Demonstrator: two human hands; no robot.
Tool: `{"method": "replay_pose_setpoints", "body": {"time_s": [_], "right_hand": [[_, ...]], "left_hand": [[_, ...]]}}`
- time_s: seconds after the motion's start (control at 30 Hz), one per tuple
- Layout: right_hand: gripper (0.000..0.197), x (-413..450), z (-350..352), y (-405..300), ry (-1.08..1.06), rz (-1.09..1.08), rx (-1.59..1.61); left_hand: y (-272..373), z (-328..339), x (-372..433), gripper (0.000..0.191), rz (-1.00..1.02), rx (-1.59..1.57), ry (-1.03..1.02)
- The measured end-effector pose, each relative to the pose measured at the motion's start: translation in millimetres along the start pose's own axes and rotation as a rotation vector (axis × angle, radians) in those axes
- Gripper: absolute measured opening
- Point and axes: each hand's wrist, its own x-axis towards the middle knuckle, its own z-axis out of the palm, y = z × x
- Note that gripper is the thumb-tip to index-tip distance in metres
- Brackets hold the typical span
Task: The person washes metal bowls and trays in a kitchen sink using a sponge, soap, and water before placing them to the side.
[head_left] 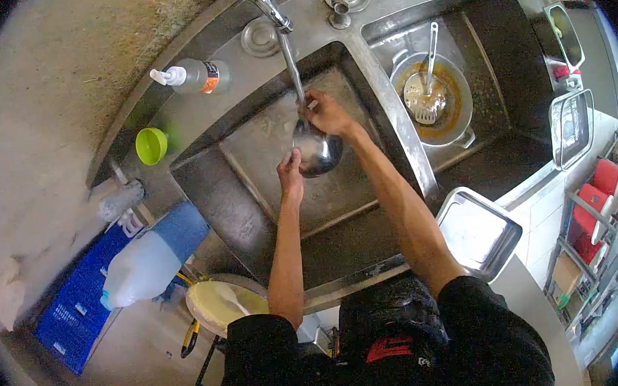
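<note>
Over the left basin of a steel double sink (339, 218), my left hand (291, 173) grips the lower left edge of a shiny rounded metal bowl (319, 150). My right hand (326, 114) is at the bowl's upper edge, right by the end of the faucet spout (290, 61); its fingers are bent, and whether they pinch the rim or something small cannot be told. The bowl is tilted, with its smooth side showing. Whether water runs is unclear.
The right basin holds a pot (461, 122) with a slotted spatula (432, 52). A pump bottle (200, 76) and a green cup (151, 146) stand on the left ledge. A metal tray (480, 232), a plastic jug (148, 264) and a bowl of yellow mixture (213, 302) lie nearer.
</note>
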Motion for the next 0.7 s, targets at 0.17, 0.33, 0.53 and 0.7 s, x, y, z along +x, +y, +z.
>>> {"method": "replay_pose_setpoints", "body": {"time_s": [0.17,0.33,0.53,0.7], "right_hand": [[0.022,1.8,2.2,3.0,-0.068,0.079,-0.002],[0.02,-0.2,3.1,7.2,0.13,-0.049,-0.116],[0.026,-6.7,1.6,3.4,-0.023,0.07,0.0],[0.035,-10.3,2.6,-6.6,-0.067,0.11,0.103]], "left_hand": [[8.5,8.9,-4.4,0.027,0.004,-0.33,0.046],[14.4,10.1,-4.4,0.023,-0.003,-0.257,0.046],[3.6,9.9,-5.2,0.033,-0.064,-0.281,0.083],[2.5,10.3,-7.9,0.027,-0.015,-0.063,0.139]]}}
